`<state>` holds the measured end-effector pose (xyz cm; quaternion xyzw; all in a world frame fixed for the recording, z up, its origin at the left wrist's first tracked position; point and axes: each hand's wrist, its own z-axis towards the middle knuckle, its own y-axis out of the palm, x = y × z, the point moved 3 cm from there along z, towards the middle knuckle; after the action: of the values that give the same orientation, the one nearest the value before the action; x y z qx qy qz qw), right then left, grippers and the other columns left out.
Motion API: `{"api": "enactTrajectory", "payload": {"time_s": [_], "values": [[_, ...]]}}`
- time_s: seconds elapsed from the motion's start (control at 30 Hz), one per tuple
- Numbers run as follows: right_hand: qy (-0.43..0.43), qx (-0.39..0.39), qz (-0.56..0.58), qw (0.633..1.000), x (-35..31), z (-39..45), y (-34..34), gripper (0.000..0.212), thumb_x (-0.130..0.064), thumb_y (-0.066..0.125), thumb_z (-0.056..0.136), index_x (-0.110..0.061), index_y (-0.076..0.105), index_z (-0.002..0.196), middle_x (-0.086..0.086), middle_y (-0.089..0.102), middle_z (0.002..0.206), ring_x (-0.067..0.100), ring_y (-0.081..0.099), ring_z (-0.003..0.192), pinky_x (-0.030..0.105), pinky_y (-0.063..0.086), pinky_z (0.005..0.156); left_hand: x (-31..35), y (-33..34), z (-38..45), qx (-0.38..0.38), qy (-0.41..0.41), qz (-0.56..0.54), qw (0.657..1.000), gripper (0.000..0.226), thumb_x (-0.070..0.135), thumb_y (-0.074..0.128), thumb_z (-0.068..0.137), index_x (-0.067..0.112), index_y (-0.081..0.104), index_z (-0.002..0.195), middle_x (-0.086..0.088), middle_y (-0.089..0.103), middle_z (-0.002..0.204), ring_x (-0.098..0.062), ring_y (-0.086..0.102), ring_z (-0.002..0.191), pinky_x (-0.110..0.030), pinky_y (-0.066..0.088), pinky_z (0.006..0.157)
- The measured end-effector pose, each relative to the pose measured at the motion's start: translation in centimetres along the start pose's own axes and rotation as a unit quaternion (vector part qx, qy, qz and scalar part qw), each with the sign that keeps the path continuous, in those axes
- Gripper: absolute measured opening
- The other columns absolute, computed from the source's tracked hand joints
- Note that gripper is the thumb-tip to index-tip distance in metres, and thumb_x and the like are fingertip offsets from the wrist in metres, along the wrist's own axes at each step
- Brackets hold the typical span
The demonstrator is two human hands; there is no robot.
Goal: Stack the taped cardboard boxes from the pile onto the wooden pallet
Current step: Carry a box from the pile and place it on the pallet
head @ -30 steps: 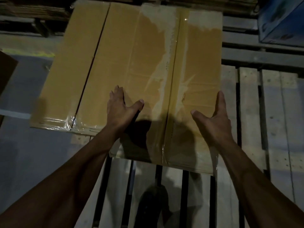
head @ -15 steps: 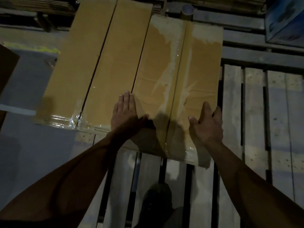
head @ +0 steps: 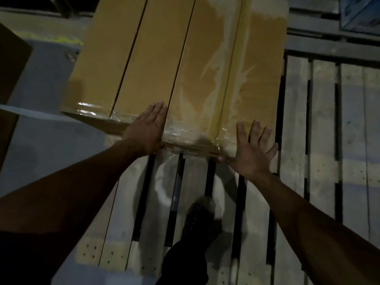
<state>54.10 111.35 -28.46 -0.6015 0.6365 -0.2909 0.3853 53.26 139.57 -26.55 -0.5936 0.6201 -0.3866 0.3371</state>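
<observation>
— Dim warehouse floor (head: 51, 153), grey and bare to the left; pale wooden pallet (head: 320, 140) spread across the middle and right of the head view. Saw where the boxes sat?

— Lay flat on the pallet's far left part: upper taped box (head: 226, 75) on top, lower taped box (head: 127, 64) under it and jutting out past the pallet's left edge over the floor.

— And the hands?

— Both flat, fingers straight, gripping nothing. Left hand (head: 147, 128) pressed at the near edge, across the seam between the two boxes. Right hand (head: 254, 149) spread over the upper box's near right corner, thumb at its front edge.

— Which step, then?

— Judged as squaring up: box already set down, being nudged into line, not carried.

— Next move?

— Probably a push from the left to bring both edges flush and the overhang in, then back to the pile. Pile itself not made out; only a brown cardboard edge (head: 12, 66) at far left and a dark shoe (head: 197, 219) on the slats.
</observation>
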Motion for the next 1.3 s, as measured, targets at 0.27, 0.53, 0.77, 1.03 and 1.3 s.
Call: {"api": "enactTrajectory", "payload": {"time_s": [0.27,0.53,0.77,1.03,1.3], "values": [[-0.032,0.048,0.011,0.998,-0.1,2.9,-2.2,0.112,-0.064,0.073,0.074,-0.036,0.004,0.157,0.003,-0.018,0.165,0.036,-0.020,0.149,0.072,0.001,0.110,0.5,-0.5,0.4,0.071,-0.024,-0.048,0.996,0.077,0.035,0.054,0.098,0.009,0.010,0.156,-0.007,0.007,0.165,-0.024,0.009,0.151,-0.037,0.019,0.120],[-0.041,0.042,0.048,0.997,0.4,3.2,-2.9,0.114,-0.072,0.070,0.068,-0.037,0.009,0.157,0.004,-0.018,0.165,0.032,-0.021,0.149,0.068,-0.001,0.112,0.3,-0.4,0.7,0.095,-0.008,0.003,0.995,0.085,0.030,0.065,0.091,0.007,0.015,0.155,-0.013,0.014,0.163,-0.031,0.016,0.149,-0.042,0.024,0.117],[-0.047,0.062,-0.003,0.997,1.0,3.3,-1.7,0.108,-0.066,0.069,0.077,-0.041,0.001,0.156,0.008,-0.022,0.164,0.035,-0.022,0.149,0.067,0.002,0.112,0.1,-0.4,1.7,0.065,0.011,0.060,0.996,0.092,0.020,0.066,0.090,0.008,0.003,0.156,-0.015,0.002,0.164,-0.032,0.008,0.151,-0.042,0.019,0.119],[-0.054,0.060,-0.030,0.996,1.7,3.4,-1.6,0.097,-0.046,0.071,0.086,-0.043,0.003,0.156,0.005,-0.021,0.164,0.033,-0.021,0.149,0.064,0.001,0.115,0.4,-1.0,1.7,0.048,0.009,0.091,0.995,0.084,0.024,0.063,0.092,0.014,0.009,0.155,-0.014,0.010,0.162,-0.035,0.016,0.148,-0.052,0.047,0.096],[-0.047,0.035,-0.037,0.998,1.2,3.3,-2.5,0.100,-0.041,0.072,0.086,-0.040,0.001,0.156,0.006,-0.023,0.163,0.034,-0.022,0.149,0.065,-0.002,0.114,0.5,-1.0,2.0,0.051,-0.006,0.056,0.997,0.088,0.028,0.070,0.086,0.013,0.017,0.154,-0.016,0.017,0.160,-0.037,0.023,0.145,-0.052,0.048,0.095]]}}
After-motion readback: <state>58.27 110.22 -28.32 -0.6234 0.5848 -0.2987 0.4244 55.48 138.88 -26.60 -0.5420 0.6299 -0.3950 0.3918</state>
